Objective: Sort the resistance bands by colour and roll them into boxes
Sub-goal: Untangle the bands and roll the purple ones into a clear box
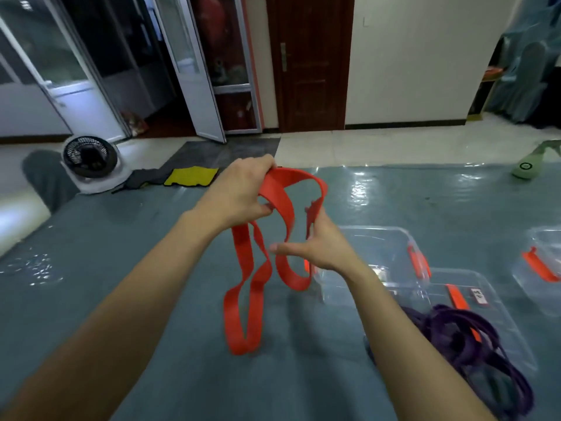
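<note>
Head: red band (243, 299), purple bands (455, 332) across clear box (501, 314), fan (89, 158) L.

Head-worn, facing forward-down (close above).

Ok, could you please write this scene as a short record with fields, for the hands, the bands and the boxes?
left hand: grips the top of the red band
right hand: holds another fold of the same band
red band: lifted, loops hanging towards the mat
purple bands: piled in the nearest clear box
second clear box: behind the nearest one
third clear box: at the right edge, partly out of view
</note>
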The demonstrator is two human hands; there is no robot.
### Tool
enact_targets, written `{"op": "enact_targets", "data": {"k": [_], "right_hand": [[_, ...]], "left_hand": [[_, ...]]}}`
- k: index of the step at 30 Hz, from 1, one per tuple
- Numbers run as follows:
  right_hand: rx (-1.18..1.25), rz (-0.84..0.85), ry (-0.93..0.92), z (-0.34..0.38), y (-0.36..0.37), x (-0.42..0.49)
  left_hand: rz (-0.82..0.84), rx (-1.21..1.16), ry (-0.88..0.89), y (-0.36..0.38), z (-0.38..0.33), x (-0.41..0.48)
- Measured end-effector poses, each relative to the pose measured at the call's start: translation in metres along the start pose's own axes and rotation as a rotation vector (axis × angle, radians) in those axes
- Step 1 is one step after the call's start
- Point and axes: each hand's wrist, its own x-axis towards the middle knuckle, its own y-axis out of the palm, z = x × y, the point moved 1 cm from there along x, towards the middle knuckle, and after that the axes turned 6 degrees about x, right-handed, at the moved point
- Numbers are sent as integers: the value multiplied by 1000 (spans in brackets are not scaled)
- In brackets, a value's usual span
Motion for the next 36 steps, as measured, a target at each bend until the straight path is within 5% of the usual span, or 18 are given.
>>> {"op": "enact_targets", "data": {"k": [4,7,9,12,15,20,25,30,33,36], "right_hand": [[117,-81,-75,5,12,9],[-76,-172,30,23,13,10],[-204,-212,-59,45,21,11],[-228,-75,-208,85,43,22],[-216,105,-187,111,63,38],[-119,92,-194,128,59,41],[-167,110,-133,137,40,36],[-409,222,55,133,17,28],[-641,400,117,130,22,24],[-476,343,63,128,38,21]], "left_hand": [[138,-58,-84,-23,10,-19],[139,-3,-98,-53,35,-29],[186,31,-145,-67,46,-31],[247,41,-112,-75,50,-30],[179,-24,-20,-83,56,-30],[-85,-474,-145,-62,83,-66],[353,-838,-295,25,71,-123],[-55,-956,-403,-21,122,-103],[92,-671,-185,-60,124,-83],[-11,-674,-169,-84,114,-66]]}}
